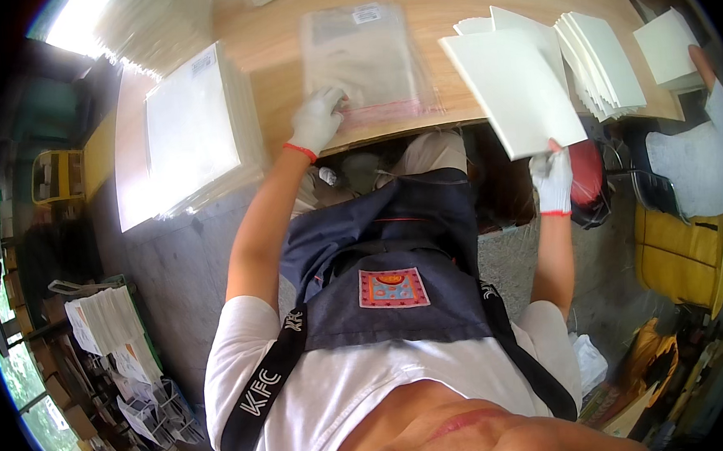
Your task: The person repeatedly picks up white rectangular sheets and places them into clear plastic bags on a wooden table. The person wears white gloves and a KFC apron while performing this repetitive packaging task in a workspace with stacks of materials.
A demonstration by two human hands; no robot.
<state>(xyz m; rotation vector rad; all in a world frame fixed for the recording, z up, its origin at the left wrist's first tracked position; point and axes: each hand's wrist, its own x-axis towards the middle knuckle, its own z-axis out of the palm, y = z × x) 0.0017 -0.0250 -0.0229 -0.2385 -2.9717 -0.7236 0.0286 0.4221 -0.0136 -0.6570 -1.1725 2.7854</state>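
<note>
In front of me on the table lies a stack of clear plastic bags (363,62), with a pinkish strip along the near edge and a small white label at the far end. My left hand (318,119), in a white glove with a red cuff, has its fingers curled at the near left corner of the top bag. Over the table's near edge on the right, a flat white board (516,93) is tilted in my right hand (552,174). That gloved hand grips its near end, thumb on top. More white boards (533,42) show partly behind it.
At the left stands a pile of bagged white boards (195,120). Fanned white boards (602,62) and a white block (666,47) sit at the right of the wooden table (269,39). Another person's arm (705,67) reaches in at far right, beside a yellow crate (682,257).
</note>
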